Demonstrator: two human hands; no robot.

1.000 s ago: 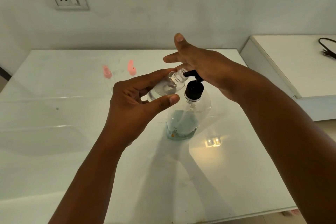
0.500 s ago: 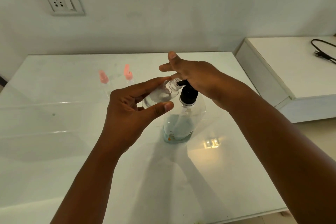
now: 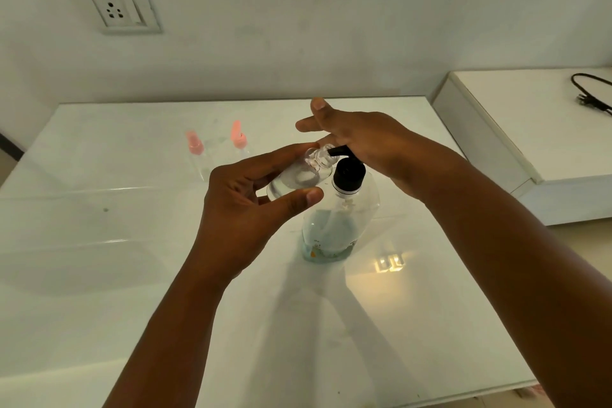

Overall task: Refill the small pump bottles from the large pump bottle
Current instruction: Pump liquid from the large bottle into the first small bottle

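The glossy white glass-topped table (image 3: 132, 275) carries everything here. Both forearms reach in over it. The right hand (image 3: 361, 139) lies palm-down on the black pump head (image 3: 347, 172) of the large clear plastic pump bottle (image 3: 337, 225), its fingers straight and spread, tips pointing away to the left. The left hand (image 3: 241, 209) is raised beside it, thumb and fingers curled around the small clear uncapped bottle (image 3: 298, 175), pinching its body.

The large bottle stands upright under the right palm, with pale blue liquid in its lower part. The small bottle holds a little clear liquid. Its long axis is tilted, open neck up and to the right, just at the tip of the black spout beneath the right fingers.

Beyond the left fingertips, well apart, stand two small clear bottles with pink pump tops (image 3: 193, 142) (image 3: 237, 137), upright; their contents cannot be told.
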